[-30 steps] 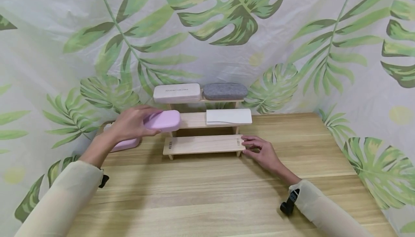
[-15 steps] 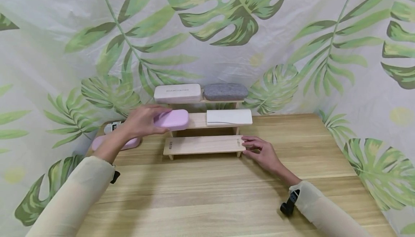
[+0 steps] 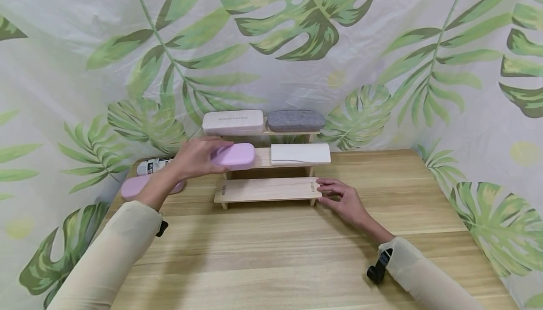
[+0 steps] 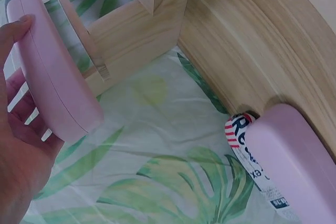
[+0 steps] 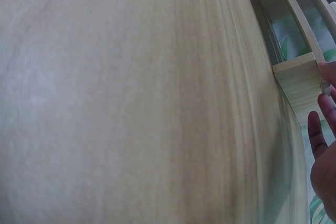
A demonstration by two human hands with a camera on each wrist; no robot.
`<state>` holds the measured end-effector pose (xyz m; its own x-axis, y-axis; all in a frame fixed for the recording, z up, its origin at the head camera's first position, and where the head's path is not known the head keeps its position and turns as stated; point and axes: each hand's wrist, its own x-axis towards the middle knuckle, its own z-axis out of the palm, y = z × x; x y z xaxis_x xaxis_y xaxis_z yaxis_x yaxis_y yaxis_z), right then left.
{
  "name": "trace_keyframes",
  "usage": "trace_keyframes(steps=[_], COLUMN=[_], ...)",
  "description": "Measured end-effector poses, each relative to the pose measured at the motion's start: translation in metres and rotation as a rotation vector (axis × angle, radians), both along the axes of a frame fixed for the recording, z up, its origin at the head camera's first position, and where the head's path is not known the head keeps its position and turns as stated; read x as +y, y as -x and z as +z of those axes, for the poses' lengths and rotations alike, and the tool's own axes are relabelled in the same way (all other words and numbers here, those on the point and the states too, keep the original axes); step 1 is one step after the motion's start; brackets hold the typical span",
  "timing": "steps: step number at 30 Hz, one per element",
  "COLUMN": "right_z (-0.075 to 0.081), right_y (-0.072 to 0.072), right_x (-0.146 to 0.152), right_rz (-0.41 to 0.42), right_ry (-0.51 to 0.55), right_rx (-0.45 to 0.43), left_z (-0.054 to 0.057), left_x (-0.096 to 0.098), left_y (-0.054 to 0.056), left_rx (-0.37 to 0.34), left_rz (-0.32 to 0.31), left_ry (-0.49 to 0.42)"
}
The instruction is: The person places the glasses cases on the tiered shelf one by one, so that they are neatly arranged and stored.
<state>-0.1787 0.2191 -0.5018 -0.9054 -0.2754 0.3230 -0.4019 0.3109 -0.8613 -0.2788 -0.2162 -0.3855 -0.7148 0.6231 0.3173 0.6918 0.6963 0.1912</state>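
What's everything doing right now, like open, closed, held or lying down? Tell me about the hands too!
Wooden stand: standing upright
Held pink case: closed, seam shut
Left hand: gripping that case
Right hand: fingers at the stand's right end
Pale case: closed, lying down
Gray case: closed, lying down
White case: flap down, lying flat
Other pink case: looks closed, lying down
Printed container: lying down, partly hidden
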Motion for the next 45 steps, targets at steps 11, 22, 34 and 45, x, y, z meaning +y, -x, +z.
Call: trace_keyframes(steps=[11, 22, 34, 45], right_z=[0.001, 0.003, -0.029, -0.030], right_y=[0.002, 0.003, 0.016, 0.015], right_x=[-0.001, -0.001, 0.010, 0.012], right_rz=[0.012, 0.010, -0.002, -0.001], right_ry=[0.004, -0.003, 0.000, -0.004], right_rx=[-0.010, -0.010, -0.025, -0.015], left_z=[-0.003, -0.003, -0.005, -0.004], left_x=[0.014, 0.024, 0.034, 0.040], left_y=[0.003, 0.004, 0.007, 0.008], left_rx=[-0.077, -0.091, -0.100, -0.119], left_rz=[0.025, 0.054, 0.038, 0.057], left_ry=[0.006, 0.016, 0.004, 0.039])
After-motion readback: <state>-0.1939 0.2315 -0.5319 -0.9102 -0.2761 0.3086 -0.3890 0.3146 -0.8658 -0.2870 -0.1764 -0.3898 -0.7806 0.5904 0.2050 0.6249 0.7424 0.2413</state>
